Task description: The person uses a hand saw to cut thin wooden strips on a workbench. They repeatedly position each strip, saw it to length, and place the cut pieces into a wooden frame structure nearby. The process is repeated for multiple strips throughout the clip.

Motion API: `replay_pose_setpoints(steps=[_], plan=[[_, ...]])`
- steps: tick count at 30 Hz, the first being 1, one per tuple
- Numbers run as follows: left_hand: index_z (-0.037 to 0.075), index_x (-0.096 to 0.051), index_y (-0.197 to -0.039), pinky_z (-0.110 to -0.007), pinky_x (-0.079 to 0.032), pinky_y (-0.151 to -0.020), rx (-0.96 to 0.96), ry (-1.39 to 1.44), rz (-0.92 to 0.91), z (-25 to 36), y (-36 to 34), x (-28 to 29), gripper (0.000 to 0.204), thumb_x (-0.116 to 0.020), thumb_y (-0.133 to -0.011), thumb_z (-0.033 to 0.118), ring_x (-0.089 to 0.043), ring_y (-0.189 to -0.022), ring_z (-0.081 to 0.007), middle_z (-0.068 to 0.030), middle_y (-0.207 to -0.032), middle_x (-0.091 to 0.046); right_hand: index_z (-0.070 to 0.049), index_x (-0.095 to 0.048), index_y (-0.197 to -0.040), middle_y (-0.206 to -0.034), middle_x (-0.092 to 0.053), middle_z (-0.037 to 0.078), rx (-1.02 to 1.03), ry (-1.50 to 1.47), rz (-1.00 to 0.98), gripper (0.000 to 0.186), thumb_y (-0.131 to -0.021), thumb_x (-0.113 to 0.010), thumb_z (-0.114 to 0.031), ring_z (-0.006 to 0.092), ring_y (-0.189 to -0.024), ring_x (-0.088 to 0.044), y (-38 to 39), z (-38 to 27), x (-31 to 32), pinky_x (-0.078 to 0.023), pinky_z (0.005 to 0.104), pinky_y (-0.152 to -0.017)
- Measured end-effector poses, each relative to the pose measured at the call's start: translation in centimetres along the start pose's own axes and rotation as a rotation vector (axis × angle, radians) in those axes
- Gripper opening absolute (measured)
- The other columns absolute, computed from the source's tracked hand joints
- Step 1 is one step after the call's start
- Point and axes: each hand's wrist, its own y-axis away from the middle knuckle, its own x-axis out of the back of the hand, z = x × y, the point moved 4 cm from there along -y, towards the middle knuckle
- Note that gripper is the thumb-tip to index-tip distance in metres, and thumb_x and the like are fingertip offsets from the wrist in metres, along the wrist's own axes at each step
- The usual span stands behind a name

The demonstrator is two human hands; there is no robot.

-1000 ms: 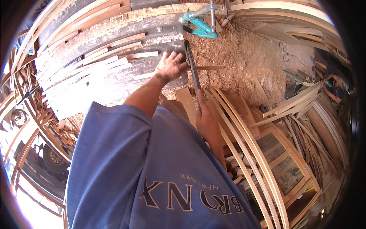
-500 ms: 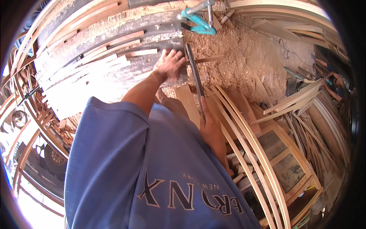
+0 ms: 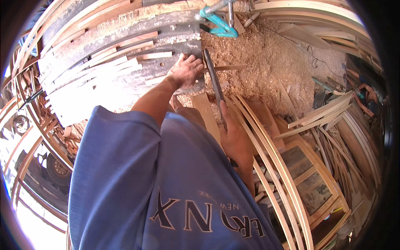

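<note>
My left hand (image 3: 186, 71) presses down at the right end of the dark workbench (image 3: 183, 43), its fingers curled over a thin wood strip (image 3: 227, 67). The strip sticks out past the bench edge over the shavings. In my right hand (image 3: 237, 139) is a long, narrow, dark tool (image 3: 215, 81) that looks like a handsaw seen nearly edge-on. It crosses the strip just beyond the bench edge, to the right of my left hand. The fingers of my right hand are closed around its near end, and teeth cannot be made out.
A teal clamp (image 3: 218, 27) stands at the bench's far right corner. Several cut strips (image 3: 154, 55) lie on the bench. Wood shavings (image 3: 266, 62) cover the floor. Long slats (image 3: 277, 166) and a wooden frame (image 3: 314, 179) stand at the right. Another person (image 3: 368, 98) is at far right.
My right hand has drawn back a little toward me with the dark tool. My left hand stays on the strip in nearly the same place.
</note>
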Motion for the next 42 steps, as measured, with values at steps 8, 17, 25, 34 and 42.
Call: replay_pose_setpoints(steps=[8,17,25,34,42], plan=[[0.011,-0.058,-0.102,-0.043,-0.036,-0.091,-0.039,-0.026,0.063,0.0,0.4,-1.1,0.032,-0.068,-0.077,0.028,-0.047,-0.104,-0.0232,-0.0032,-0.102,-0.053,-0.026,-0.024,-0.155,-0.132,-0.056,0.025,-0.032,0.026,-0.005,0.066,-0.094,-0.047,-0.011,0.0443,-0.112,-0.059,-0.3,-0.5,0.5,-0.048,0.0491,-0.094],[0.01,-0.059,-0.107,-0.045,-0.035,-0.095,-0.016,0.013,0.061,-0.3,0.4,-1.9,0.035,-0.067,-0.08,0.03,-0.048,-0.11,-0.0222,-0.004,-0.109,-0.056,-0.019,-0.023,-0.155,-0.111,-0.058,0.029,0.051,0.024,0.03,0.069,-0.091,-0.047,-0.009,0.0463,-0.103,-0.059,0.1,-1.0,0.5,-0.046,0.052,-0.086],[0.009,-0.059,-0.107,-0.043,-0.034,-0.098,-0.003,0.049,-0.045,0.1,0.3,-0.8,0.039,-0.066,-0.072,0.025,-0.048,-0.109,-0.0221,-0.0047,-0.107,-0.055,-0.023,-0.022,-0.156,-0.123,-0.056,0.029,0.035,0.016,0.009,0.071,-0.091,-0.047,-0.005,0.0463,-0.106,-0.058,-3.0,-3.6,2.0,-0.045,0.053,-0.09],[0.009,-0.06,-0.108,-0.044,-0.035,-0.097,-0.026,0.063,0.063,-0.2,0.4,-1.3,0.039,-0.066,-0.073,0.026,-0.05,-0.108,-0.0215,-0.0035,-0.11,-0.059,-0.02,-0.025,-0.155,-0.145,-0.044,0.026,0.008,-0.081,-0.036,0.069,-0.092,-0.046,0.0,0.0426,-0.123,-0.053,-6.2,-0.1,-0.8,-0.043,0.0456,-0.102],[0.01,-0.055,-0.1,-0.046,-0.037,-0.091,-0.085,0.05,0.193,-0.2,0.5,-1.1,0.036,-0.069,-0.071,0.025,-0.048,-0.106,-0.0246,-0.006,-0.105,-0.052,-0.02,-0.023,-0.156,-0.141,-0.048,0.025,-0.184,-0.181,-0.115,0.073,-0.09,-0.047,0.001,0.0436,-0.126,-0.05,1.8,-0.3,-0.6,-0.041,0.0463,-0.105]])
